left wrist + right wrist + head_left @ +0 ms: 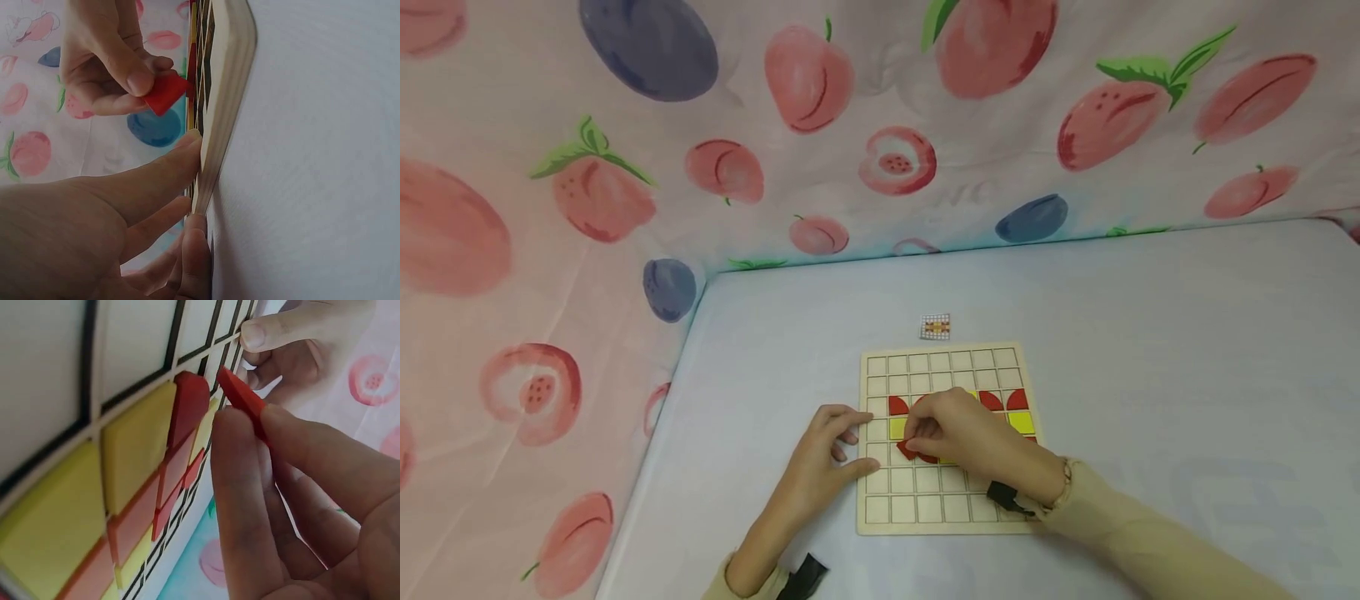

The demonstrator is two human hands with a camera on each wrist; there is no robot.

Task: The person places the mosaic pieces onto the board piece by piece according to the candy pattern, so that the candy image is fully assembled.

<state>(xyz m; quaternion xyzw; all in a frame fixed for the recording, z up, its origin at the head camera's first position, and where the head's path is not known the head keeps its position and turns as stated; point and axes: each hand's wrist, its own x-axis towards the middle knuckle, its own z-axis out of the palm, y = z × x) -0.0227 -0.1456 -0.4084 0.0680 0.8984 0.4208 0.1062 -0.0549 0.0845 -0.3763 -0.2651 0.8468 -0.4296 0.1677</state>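
A wooden grid board (947,508) lies flat on the light blue table. Red and yellow tiles (1021,421) fill some of its middle cells. My right hand (951,425) is over the board's middle and pinches a red tile (240,397) between thumb and fingers, tilted just above the cells; the same red tile (165,94) shows in the left wrist view. My left hand (831,454) rests at the board's left edge, with straight fingers (181,153) pressing against the board's side (225,94).
A small pattern card (936,327) lies on the table just beyond the board. Fruit-print cloth (625,167) walls the back and left. The table (1187,350) stretches to the right of the board.
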